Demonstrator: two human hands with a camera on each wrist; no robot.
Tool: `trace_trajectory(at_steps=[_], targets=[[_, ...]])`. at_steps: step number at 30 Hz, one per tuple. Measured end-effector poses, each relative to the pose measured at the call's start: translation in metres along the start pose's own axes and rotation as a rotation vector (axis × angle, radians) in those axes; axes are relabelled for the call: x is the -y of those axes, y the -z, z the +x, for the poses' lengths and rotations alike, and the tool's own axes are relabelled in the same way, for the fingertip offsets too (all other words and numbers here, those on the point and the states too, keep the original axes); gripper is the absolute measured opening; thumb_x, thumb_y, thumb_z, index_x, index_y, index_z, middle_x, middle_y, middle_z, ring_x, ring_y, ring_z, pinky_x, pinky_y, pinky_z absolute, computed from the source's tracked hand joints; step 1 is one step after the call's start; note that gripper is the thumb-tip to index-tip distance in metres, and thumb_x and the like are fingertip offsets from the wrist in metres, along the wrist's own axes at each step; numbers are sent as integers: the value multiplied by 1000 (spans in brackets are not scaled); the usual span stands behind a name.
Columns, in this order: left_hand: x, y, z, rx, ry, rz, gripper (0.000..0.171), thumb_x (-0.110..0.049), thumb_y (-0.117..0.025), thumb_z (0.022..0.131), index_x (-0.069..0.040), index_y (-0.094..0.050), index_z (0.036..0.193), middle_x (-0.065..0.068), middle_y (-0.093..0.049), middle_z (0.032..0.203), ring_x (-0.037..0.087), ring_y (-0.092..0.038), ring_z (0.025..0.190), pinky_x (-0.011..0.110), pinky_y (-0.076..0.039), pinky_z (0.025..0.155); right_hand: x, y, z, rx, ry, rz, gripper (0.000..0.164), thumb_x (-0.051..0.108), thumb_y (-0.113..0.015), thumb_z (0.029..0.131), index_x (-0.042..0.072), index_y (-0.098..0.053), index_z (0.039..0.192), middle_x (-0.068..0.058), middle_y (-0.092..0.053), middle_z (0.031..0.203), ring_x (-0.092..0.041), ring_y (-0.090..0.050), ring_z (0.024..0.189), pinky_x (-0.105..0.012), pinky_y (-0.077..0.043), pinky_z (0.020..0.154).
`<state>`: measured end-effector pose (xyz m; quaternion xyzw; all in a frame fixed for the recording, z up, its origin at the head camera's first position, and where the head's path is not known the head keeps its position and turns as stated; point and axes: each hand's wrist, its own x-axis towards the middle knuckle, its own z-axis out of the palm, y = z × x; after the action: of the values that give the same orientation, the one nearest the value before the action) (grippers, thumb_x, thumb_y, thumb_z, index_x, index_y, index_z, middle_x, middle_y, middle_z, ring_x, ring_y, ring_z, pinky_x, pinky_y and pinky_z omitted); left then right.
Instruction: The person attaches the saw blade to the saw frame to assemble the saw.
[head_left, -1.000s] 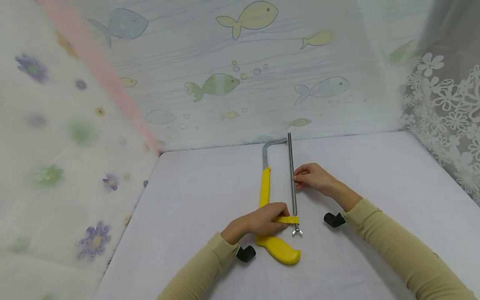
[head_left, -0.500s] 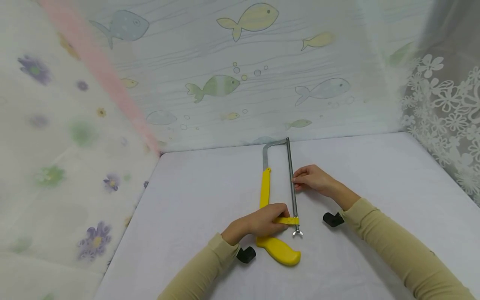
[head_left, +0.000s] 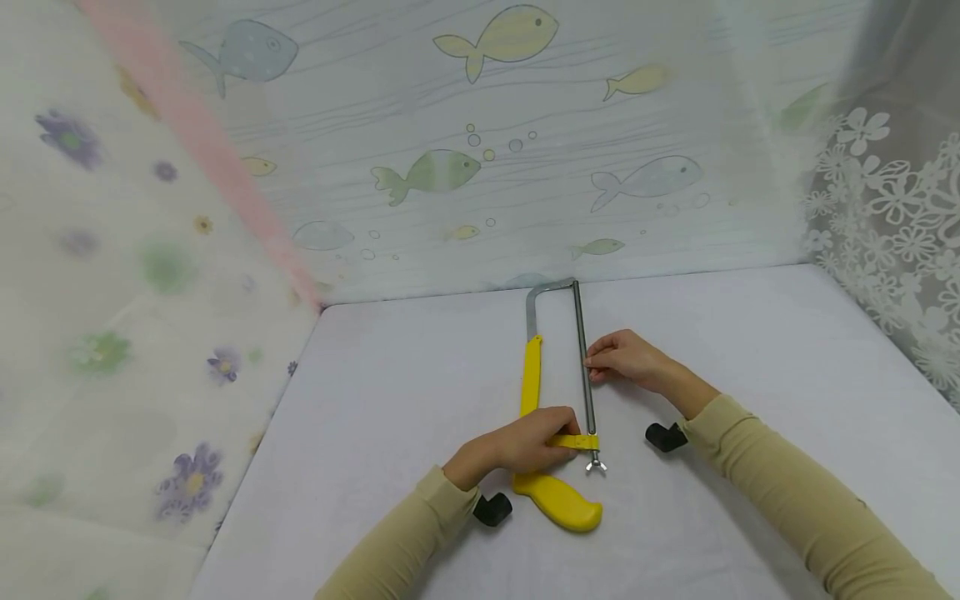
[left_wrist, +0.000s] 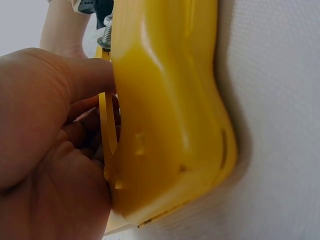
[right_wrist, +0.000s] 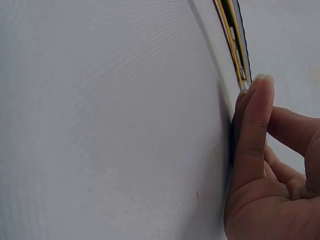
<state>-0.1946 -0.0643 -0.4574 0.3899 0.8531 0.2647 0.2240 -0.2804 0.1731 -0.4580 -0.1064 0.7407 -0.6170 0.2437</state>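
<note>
Head view: right hand [head_left: 624, 358] seemingly pinches the blade [head_left: 582, 335].

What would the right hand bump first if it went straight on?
The metal blade, right up against the right hand; past that, probably the yellow frame, though depth is unclear.

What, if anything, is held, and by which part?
The left hand grips the hacksaw by its yellow frame, near the handle; the right hand pinches its metal bar near the middle.
</note>
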Motion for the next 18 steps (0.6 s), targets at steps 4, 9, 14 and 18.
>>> trace_trajectory(at_steps=[4,9,14,18], targets=[[0,0,0,0,2,5,13,-16,-66,102,-12,-58,112,-7,-59,104,6,-52,90,16,-45,85,0,1,1,0,-7,-10,29,1,-60,101,-20,-55,120,-9,-68,89,-11,-66,76,-24,-57,73],[0,1,0,0,-3,5,13,-16,-65,102,-12,-58,112,-7,-59,103,7,-52,90,16,-45,85,0,1,2,1,-14,-29,30,2,-61,100,-19,-56,120,-9,-69,88,-11,-67,76,-24,-57,73],[1,1,0,0,-11,4,13,-16,-65,102,-11,-59,112,-7,-60,104,6,-52,90,16,-45,84,2,0,1,-7,-35,-28,30,2,-61,100,-19,-56,122,-8,-70,88,-10,-67,75,-24,-57,73],[2,1,0,0,-13,3,13,-17,-65,102,-12,-59,113,-7,-60,104,6,-52,90,16,-45,84,2,1,1,-7,-43,-23,32,1,-60,100,-20,-56,123,-10,-70,91,-11,-68,77,-24,-58,74]])
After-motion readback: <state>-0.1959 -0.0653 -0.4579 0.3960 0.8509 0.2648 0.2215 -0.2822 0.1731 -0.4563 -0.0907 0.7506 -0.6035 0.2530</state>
